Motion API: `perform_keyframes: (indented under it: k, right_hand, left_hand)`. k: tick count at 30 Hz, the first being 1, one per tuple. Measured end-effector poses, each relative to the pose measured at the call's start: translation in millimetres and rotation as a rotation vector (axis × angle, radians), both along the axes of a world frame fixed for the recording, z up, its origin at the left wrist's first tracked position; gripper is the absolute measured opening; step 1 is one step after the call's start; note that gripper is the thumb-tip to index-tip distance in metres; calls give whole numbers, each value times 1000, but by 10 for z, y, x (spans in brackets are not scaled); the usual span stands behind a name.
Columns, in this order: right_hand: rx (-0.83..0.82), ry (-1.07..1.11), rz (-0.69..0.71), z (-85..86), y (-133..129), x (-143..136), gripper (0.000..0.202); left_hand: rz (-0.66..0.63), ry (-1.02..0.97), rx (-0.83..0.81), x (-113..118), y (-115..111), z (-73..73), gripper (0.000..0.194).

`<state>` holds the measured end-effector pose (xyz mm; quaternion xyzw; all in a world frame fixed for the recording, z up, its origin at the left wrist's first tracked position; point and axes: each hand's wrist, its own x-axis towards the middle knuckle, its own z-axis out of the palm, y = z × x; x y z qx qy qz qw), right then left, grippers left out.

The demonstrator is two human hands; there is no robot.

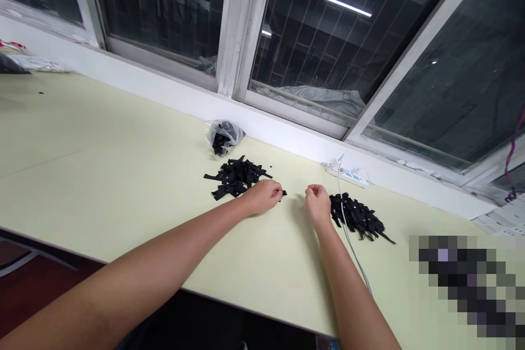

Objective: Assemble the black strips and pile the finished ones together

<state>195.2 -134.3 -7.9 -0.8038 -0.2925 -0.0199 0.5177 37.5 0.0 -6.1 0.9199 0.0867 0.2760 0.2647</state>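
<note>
My left hand point(264, 196) is closed in a pinch on a small black strip point(284, 193), whose end pokes out past the fingertips. It is at the right edge of a loose pile of black strips point(235, 176). Across a gap to the right, my right hand point(317, 202) has its fingers pinched together above the table; whatever may be between them is too small to make out. Beside it on the right lies a second pile of black strips point(359, 216). A clear plastic bag point(225, 135) with black pieces inside stands behind the left pile.
A white cable point(348, 238) crosses the right pile from a power strip point(353, 176) by the wall. Windows point(303, 49) line the back of the pale table point(123, 175). A pixelated dark area covers the lower right.
</note>
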Motion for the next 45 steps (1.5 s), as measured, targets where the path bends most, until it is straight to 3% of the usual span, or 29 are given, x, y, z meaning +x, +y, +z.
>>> perform_keyframes:
  k: [4, 9, 14, 16, 20, 23, 36, 45]
  right_hand:
    - [-2, 14, -185, 88, 9, -32, 38]
    - [197, 148, -185, 72, 83, -114, 54]
    - [160, 30, 12, 76, 83, -227, 48]
    - [162, 0, 153, 99, 59, -235, 38]
    - [113, 132, 573, 115, 57, -229, 33]
    - [43, 258, 698, 82, 87, -237, 34]
    - [64, 433, 609, 54, 40, -190, 49]
    - [95, 377, 487, -31, 78, -116, 42]
  left_hand:
    - [-6, 4, 1, -14, -25, 32, 22]
    - [-30, -2, 3, -39, -66, 79, 23]
    - [-48, -5, 8, -41, -68, 87, 21]
    - [-68, -2, -4, -42, -65, 85, 22]
    - [-106, -4, -26, -38, -61, 66, 24]
    - [-115, -10, -48, -22, -56, 36, 25]
    - [13, -11, -24, 43, 72, -57, 26]
    - [117, -61, -76, 95, 135, -151, 36]
